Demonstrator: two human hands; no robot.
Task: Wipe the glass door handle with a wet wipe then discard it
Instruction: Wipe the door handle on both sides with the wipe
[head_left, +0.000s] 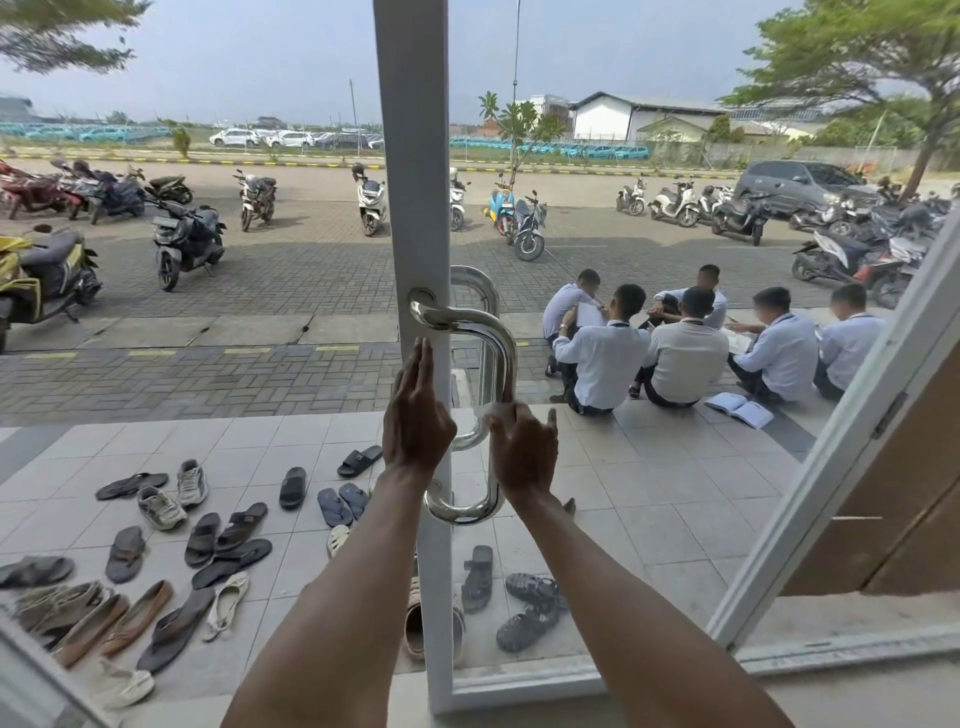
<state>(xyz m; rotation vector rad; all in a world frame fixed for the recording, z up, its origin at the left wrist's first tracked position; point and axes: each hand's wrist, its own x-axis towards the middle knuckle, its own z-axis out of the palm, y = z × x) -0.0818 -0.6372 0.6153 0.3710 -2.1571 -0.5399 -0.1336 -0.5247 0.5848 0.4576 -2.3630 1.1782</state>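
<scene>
Two bare forearms reach up toward the door; the left hand (415, 421) lies flat against the white frame (415, 182), fingers straight and together, tips pointing up; the right hand (524, 454), just to its right, has its fingers curled at the upright bar of the handle (501, 353) and pinches the wipe (500, 409) against it, thumb sticking up free; the wipe shows as a small white fold at the right hand's fingertips, touching the bar about midway down; the handle is a chrome D-shaped pull fixed to the frame, its top bend above both hands, its lower bend between the two wrists.

Through the glass, sandals (228, 535) and shoes lie scattered on pale tiles (649, 493), mostly below and left of the left hand, a few under the right forearm; beyond the right hand a group of people (685, 353) sits on the step, backs to the door, an open book (737, 409) on the tiles beside them; farther off, motorbikes (184, 241) stand parked on brick paving to both sides; a grey car (795, 182) stands far up and right of the right hand.
</scene>
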